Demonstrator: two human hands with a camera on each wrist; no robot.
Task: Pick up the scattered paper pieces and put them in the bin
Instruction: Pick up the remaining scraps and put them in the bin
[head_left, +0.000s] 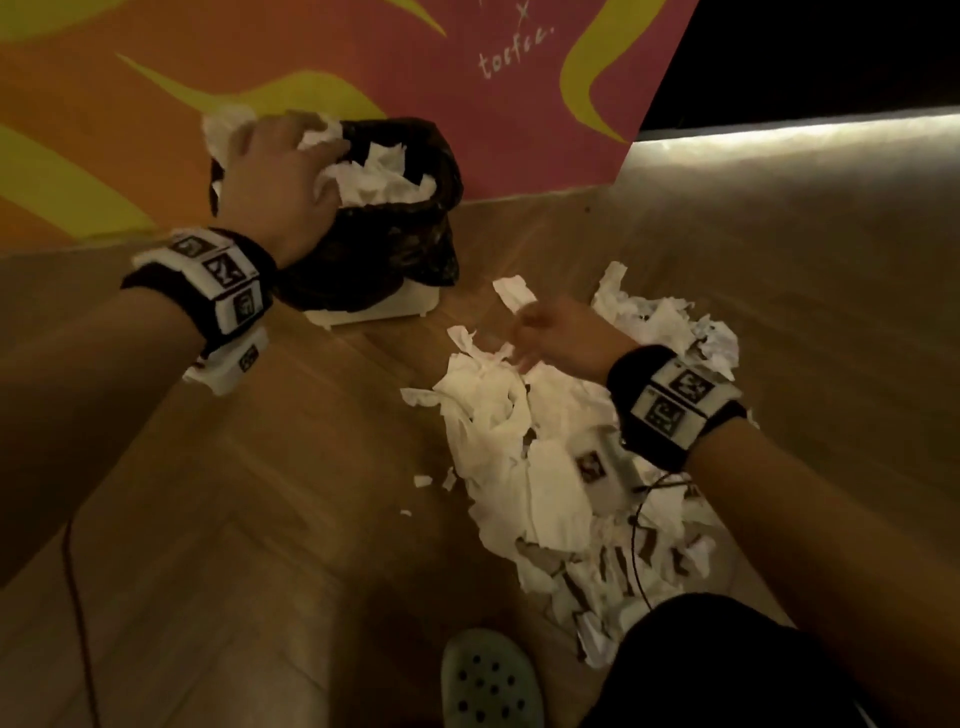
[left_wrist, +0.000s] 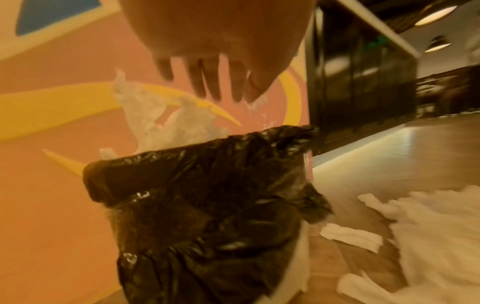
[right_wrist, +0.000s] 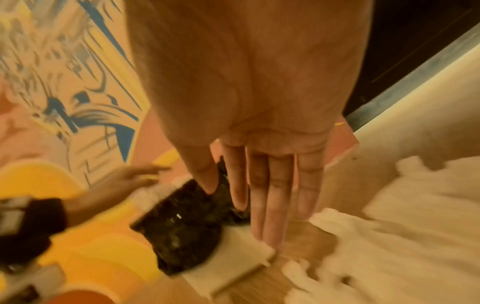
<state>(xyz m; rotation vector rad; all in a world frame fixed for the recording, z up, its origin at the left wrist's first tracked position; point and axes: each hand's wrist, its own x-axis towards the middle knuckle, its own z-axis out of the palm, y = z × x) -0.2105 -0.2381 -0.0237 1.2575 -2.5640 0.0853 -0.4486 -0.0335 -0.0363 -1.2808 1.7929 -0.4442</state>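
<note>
A small white bin with a black bag liner (head_left: 400, 249) (left_wrist: 207, 195) (right_wrist: 182, 232) stands against the painted wall, with white paper (head_left: 384, 176) heaped in its mouth. My left hand (head_left: 311, 161) (left_wrist: 207, 90) hovers over the bin's rim with straight, spread fingers. Crumpled paper (left_wrist: 155, 119) sits just under them, sticking up above the rim. A big pile of torn paper pieces (head_left: 545, 467) (right_wrist: 402, 236) covers the wooden floor to the bin's right. My right hand (head_left: 524, 338) (right_wrist: 259, 205) is held flat above the pile's far end, holding nothing.
Behind the bin is an orange, pink and yellow mural wall (head_left: 156, 104). A dark cabinet with a lit base strip (head_left: 779, 130) runs along the right. A green clog (head_left: 488, 680) and my dark-clad knee (head_left: 727, 665) are near the pile; a thin cable (head_left: 636, 545) hangs over it.
</note>
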